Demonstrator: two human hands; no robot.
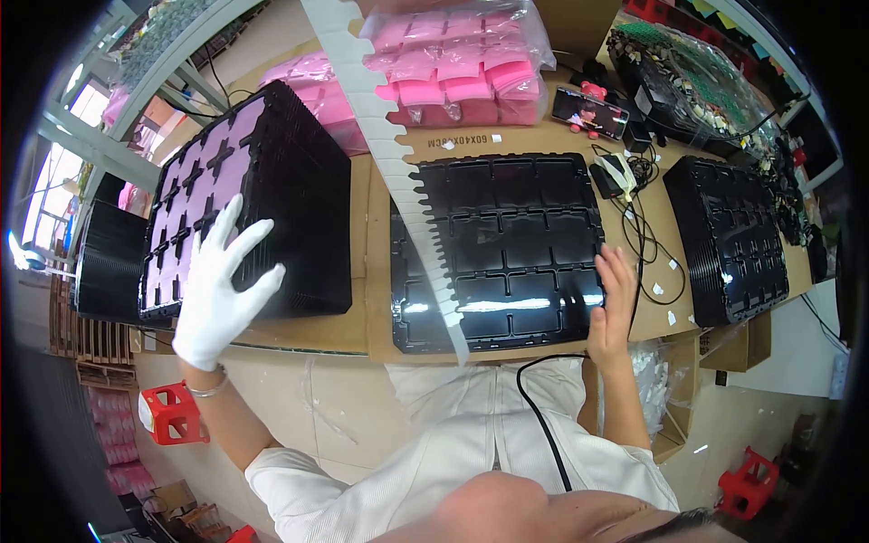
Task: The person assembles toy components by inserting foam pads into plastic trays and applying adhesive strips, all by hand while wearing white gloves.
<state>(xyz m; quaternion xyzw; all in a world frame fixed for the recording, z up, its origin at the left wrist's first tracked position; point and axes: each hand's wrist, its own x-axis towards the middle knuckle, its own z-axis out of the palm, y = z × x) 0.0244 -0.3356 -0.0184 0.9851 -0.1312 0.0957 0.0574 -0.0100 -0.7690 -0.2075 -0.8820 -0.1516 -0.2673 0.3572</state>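
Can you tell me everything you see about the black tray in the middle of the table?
The black tray looks like shiny plastic, with thin raised ridges dividing it into box-shaped pockets. Bright light gleams across its near part. It lies flat on brown cardboard, and I see nothing in its uncovered pockets. The bare right hand is at its right edge, seemingly touching it. A white toothed strip crosses the view and hides some of it.

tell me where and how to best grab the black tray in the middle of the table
Probably grip the black tray by its left and right rims, one hand from each side: it lies flat and broad, so opposite holds should keep it level. The right hand is at the tray's right rim.
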